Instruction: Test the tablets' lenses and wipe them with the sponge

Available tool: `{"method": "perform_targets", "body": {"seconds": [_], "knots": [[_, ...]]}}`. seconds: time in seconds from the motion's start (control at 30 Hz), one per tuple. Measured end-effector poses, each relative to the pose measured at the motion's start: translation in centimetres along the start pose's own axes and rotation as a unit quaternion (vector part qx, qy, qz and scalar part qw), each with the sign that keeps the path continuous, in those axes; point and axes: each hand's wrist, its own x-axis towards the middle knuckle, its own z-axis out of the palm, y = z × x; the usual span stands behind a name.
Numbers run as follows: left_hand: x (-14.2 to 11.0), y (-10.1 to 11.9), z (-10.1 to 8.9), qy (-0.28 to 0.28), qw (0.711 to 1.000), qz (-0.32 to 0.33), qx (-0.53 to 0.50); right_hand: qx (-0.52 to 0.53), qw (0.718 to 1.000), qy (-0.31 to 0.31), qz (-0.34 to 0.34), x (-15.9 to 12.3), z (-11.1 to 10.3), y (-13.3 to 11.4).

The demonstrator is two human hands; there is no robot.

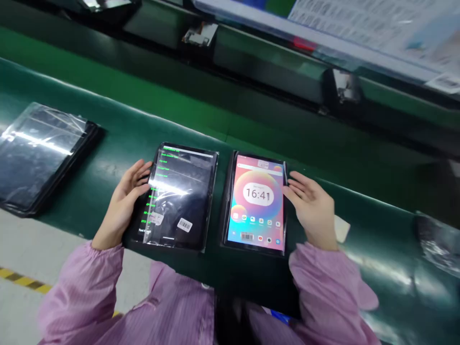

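Two tablets lie side by side on the green work surface. The left tablet has a dark screen with green lines of text, a clear film and barcode stickers. My left hand is at its left edge, thumb apart from the fingers and touching the edge. The right tablet shows a colourful home screen reading 16:41, with small stickers on it. At its right edge is my right hand, thumb and fingertips close against the side, fingers loosely spread. Neither hand is wrapped round a tablet.
More film-covered tablets lie stacked at the far left. A small pale piece sits beside my right wrist. Clear plastic wrapping is at the right. Beyond the surface runs a dark line carrying parts such as a metallic piece.
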Motion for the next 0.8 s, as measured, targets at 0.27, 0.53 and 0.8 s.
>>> {"method": "perform_targets", "body": {"seconds": [0.27, 0.53, 0.8], "knots": [[0.0, -0.4, -0.1, -0.002, 1.000, -0.015, -0.006, 0.012, 0.999, 0.035, 0.008, 3.0, 1.8, 0.7], [-0.2, -0.6, 0.0, 0.006, 1.000, -0.018, 0.020, -0.009, 0.998, 0.062, 0.014, 1.9, 1.7, 0.5], [-0.4, -0.2, 0.2, 0.013, 0.999, -0.018, 0.044, 0.004, 0.996, 0.086, 0.010, 1.3, 1.8, 0.8]]}}
